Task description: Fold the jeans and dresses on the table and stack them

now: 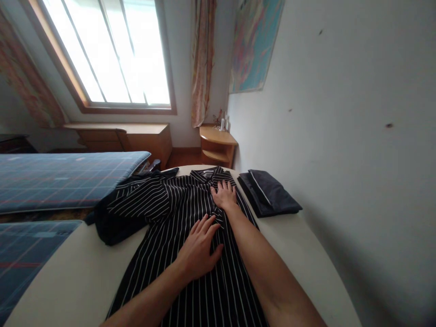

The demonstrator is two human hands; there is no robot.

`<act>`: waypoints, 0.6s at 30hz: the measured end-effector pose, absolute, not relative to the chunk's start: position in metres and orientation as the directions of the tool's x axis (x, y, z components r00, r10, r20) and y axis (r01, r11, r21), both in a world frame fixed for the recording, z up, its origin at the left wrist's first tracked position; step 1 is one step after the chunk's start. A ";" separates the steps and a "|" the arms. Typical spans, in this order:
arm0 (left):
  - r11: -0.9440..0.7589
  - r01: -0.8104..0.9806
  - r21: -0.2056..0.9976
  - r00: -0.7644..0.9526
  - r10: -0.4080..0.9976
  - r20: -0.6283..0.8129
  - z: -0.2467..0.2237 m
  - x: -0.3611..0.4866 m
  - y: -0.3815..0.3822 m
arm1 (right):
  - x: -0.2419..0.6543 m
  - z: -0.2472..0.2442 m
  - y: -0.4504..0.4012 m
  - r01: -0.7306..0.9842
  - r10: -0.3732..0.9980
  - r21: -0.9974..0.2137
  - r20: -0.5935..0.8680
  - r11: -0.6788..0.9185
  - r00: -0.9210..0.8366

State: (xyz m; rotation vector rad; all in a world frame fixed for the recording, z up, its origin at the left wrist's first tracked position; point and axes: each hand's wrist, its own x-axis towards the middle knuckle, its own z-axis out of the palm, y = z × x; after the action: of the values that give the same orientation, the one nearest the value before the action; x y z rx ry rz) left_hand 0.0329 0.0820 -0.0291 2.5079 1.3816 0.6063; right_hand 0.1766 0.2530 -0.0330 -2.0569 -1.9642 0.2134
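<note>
My left hand (199,255) lies fingers nearly together, thumb apart; my right hand (225,197), farther, is spread. Both touch the shirt (190,195) on the table (299,245): likely light, limp, best held by its shoulders (179,182).

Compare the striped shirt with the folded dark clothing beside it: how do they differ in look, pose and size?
The striped shirt has many pale stripes; the folded dark clothing is mostly plain.
The striped shirt lies spread out, while the folded dark clothing forms a compact bundle.
The striped shirt covers more of the table than the folded dark clothing.
Both are dark fabric.
</note>
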 end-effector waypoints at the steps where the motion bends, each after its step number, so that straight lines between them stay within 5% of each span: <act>1: -0.524 0.771 0.363 0.455 0.851 0.263 -0.030 0.033 0.082 | 0.177 -0.033 0.253 0.951 0.994 -0.309 0.093 -0.029 0.060; 18: -0.462 0.812 0.358 0.412 0.887 0.209 -0.033 0.040 0.090 | 0.192 -0.040 0.268 0.940 0.989 -0.338 0.111 -0.054 0.097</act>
State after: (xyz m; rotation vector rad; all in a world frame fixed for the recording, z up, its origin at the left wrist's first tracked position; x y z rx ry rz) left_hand 0.0405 0.0903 -0.0330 2.4652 1.5040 0.5516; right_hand 0.1922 0.2679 -0.0397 -2.0582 -1.9026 0.2136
